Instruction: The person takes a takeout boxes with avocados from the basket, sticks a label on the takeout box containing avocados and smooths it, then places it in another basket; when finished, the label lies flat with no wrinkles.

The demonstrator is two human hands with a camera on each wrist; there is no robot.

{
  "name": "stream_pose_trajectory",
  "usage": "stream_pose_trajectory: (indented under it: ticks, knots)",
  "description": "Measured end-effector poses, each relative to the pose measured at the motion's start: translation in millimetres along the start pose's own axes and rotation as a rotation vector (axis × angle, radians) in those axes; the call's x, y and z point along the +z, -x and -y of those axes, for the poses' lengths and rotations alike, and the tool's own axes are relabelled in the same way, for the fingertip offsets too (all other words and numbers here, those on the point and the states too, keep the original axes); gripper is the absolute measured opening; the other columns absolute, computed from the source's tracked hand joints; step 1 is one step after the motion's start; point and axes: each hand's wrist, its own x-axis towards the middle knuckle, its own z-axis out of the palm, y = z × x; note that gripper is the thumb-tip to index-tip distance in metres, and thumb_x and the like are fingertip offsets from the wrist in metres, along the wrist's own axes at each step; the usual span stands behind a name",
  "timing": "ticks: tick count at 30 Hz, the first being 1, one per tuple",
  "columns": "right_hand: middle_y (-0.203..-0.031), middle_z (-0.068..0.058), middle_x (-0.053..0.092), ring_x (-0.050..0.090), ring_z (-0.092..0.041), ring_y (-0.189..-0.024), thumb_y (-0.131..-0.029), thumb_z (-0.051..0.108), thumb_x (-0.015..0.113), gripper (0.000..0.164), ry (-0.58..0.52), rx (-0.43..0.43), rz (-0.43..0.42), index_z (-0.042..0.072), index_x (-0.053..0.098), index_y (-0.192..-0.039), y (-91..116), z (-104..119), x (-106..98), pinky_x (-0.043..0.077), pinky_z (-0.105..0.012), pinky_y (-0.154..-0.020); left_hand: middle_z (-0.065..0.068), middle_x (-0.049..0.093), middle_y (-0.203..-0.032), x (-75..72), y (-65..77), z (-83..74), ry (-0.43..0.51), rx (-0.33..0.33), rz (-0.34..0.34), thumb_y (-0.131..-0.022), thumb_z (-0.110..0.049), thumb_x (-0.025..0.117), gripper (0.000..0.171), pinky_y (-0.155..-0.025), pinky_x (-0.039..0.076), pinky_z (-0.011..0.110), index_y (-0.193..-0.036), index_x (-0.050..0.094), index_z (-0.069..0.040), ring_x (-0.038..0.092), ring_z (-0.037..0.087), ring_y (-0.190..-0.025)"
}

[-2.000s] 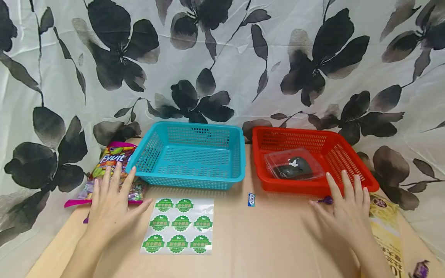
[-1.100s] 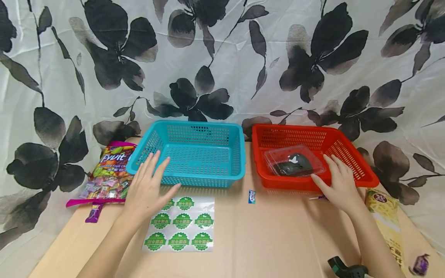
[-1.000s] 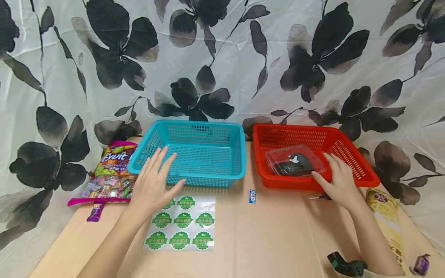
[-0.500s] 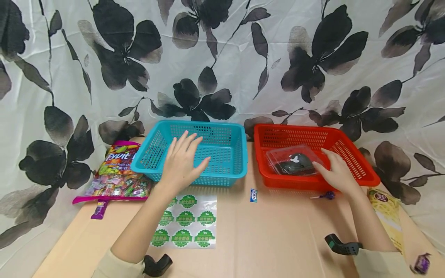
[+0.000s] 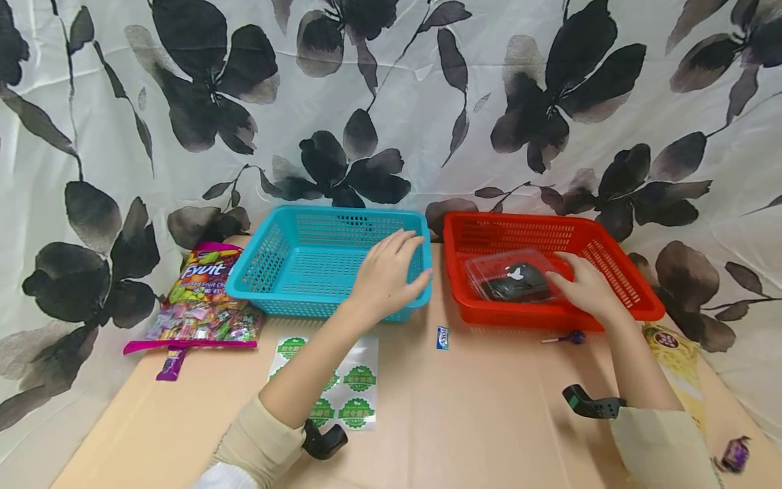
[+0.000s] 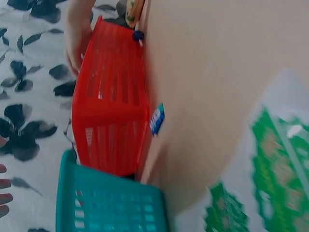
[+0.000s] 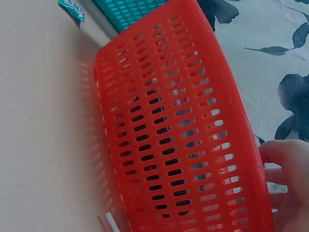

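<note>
My left hand [image 5: 387, 275] hovers over the right end of the blue basket [image 5: 293, 309], fingers extended and nothing in them. My right hand [image 5: 586, 288] reaches over the front rim of the red basket [image 5: 519, 318], thumb and fingers loosely bent beside a clear plastic box [image 5: 479, 272]. Inside that box lies a black computer mouse [image 5: 519, 282]. In the right wrist view the red basket [image 7: 159, 125] hides the fingertips of the right hand [image 7: 289, 179]. The left wrist view shows the blue basket [image 6: 111, 203] below the red basket [image 6: 111, 96].
A fruit chew bag [image 5: 204, 299] and purple candy [image 5: 172, 364] lie left. On the table [image 5: 476, 421] are a green sticker sheet [image 5: 359, 379], small blue candy [image 5: 442, 337] and lollipop [image 5: 573, 337]. A yellow packet [image 5: 672, 360] and purple wrapped candy [image 5: 735, 454] lie right.
My left hand has moved right and forward, from the fruit chew bag across to the right end of the blue basket. My right hand has moved forward over the red basket.
</note>
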Motion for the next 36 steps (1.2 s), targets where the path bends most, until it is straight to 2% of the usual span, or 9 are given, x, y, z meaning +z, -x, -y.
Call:
stream_pose_trajectory:
  ticks: [6,12,18,21,25,30,33,36]
  knots:
    - [-0.133,-0.029,0.032,0.032,-0.045,-0.117,-0.090,0.040,0.045,0.066,-0.042,0.036,0.059,-0.002,0.024,-0.136,-11.0,-3.2,2.2,0.027,-0.064,-0.091,0.003,0.048,-0.127,13.6,-17.6,-18.0,0.027,0.030,0.095,-0.084,-0.036,0.054,0.045,-0.092,0.043,0.032,-0.122,0.050,-0.013,0.042,0.018,-0.118]
    - [-0.135,-0.029,0.030,0.032,-0.045,-0.117,-0.089,0.044,0.044,0.070,-0.097,0.066,0.099,-0.001,0.022,-0.137,-13.4,-6.9,8.0,0.028,-0.063,-0.092,0.002,0.049,-0.122,34.7,-29.5,-33.9,0.144,0.050,0.184,-0.084,-0.032,0.055,0.042,-0.082,0.049,0.027,-0.121,0.050,-0.012,0.044,0.015,-0.111]
    - [-0.137,-0.028,0.026,0.028,-0.047,-0.119,-0.090,0.045,0.042,0.071,-0.118,0.105,0.139,0.000,0.017,-0.139,-11.1,-12.5,7.9,0.027,-0.065,-0.091,0.002,0.052,-0.118,54.3,-37.6,-45.8,0.294,0.084,0.198,-0.085,-0.025,0.055,0.038,-0.080,0.049,0.022,-0.119,0.052,-0.011,0.049,0.012,-0.104]
    - [-0.138,-0.029,0.023,0.026,-0.048,-0.120,-0.090,0.045,0.042,0.073,-0.133,0.122,0.181,0.001,0.013,-0.140,-10.3,-16.1,6.0,0.026,-0.066,-0.090,0.002,0.054,-0.117,62.7,-41.4,-52.3,0.317,0.114,0.198,-0.085,-0.024,0.055,0.036,-0.079,0.049,0.020,-0.118,0.053,-0.009,0.051,0.011,-0.102]
    - [-0.138,-0.031,0.019,0.022,-0.049,-0.121,-0.090,0.043,0.043,0.075,-0.147,0.120,0.236,0.000,0.009,-0.140,-12.8,-18.6,4.8,0.023,-0.068,-0.090,0.001,0.055,-0.115,74.0,-48.3,-65.0,0.327,0.148,0.243,-0.085,-0.024,0.055,0.035,-0.079,0.047,0.015,-0.118,0.054,-0.010,0.052,0.008,-0.098]
    - [-0.138,-0.031,0.016,0.020,-0.049,-0.121,-0.090,0.043,0.043,0.076,-0.197,0.123,0.282,-0.001,0.007,-0.140,-16.5,-20.4,5.2,0.024,-0.067,-0.090,-0.002,0.052,-0.118,90.7,-60.0,-84.5,0.258,0.143,0.371,-0.086,-0.029,0.053,0.038,-0.081,0.045,0.014,-0.121,0.051,-0.015,0.050,0.006,-0.098]
    - [-0.139,-0.032,0.013,0.019,-0.050,-0.121,-0.090,0.044,0.042,0.077,-0.215,0.122,0.304,-0.002,0.006,-0.140,-19.5,-20.7,5.6,0.024,-0.067,-0.090,-0.004,0.050,-0.122,98.4,-66.1,-92.9,0.257,0.102,0.472,-0.088,-0.036,0.050,0.041,-0.088,0.043,0.019,-0.124,0.048,-0.018,0.048,0.007,-0.107]
    - [-0.139,-0.032,0.011,0.016,-0.051,-0.122,-0.090,0.044,0.042,0.077,-0.211,0.122,0.315,-0.002,0.005,-0.140,-22.8,-19.4,5.7,0.022,-0.068,-0.091,-0.004,0.046,-0.126,105.6,-68.1,-96.0,0.243,0.060,0.543,-0.089,-0.044,0.044,0.043,-0.092,0.042,0.026,-0.126,0.047,-0.023,0.044,0.010,-0.112]
